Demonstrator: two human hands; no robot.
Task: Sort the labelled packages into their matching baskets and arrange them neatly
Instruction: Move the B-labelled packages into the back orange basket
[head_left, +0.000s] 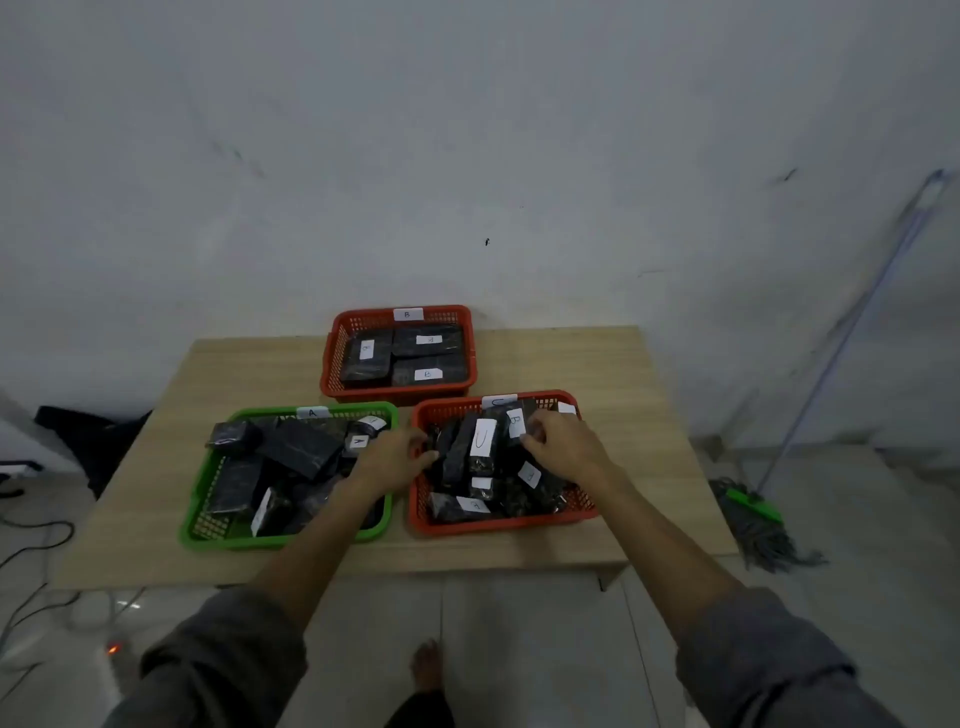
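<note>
Three baskets stand on a wooden table (623, 374). The far red basket (332, 358), tagged B, holds three flat black packages labelled B. The green basket (208, 519), tagged A, holds several jumbled black packages. The near red basket (509, 525), tagged C, holds several black packages, one upright with a C label (482, 441) and one with a B label (515, 422). My left hand (392, 457) reaches over the basket's left rim and its fingers curl on a dark package there. My right hand (563, 441) grips the B-labelled package from the right.
A mop (753, 504) leans against the wall to the right of the table. Cables (36, 540) and a dark bag (98, 441) lie on the floor at the left. A bare foot (427, 665) shows below the table's front edge.
</note>
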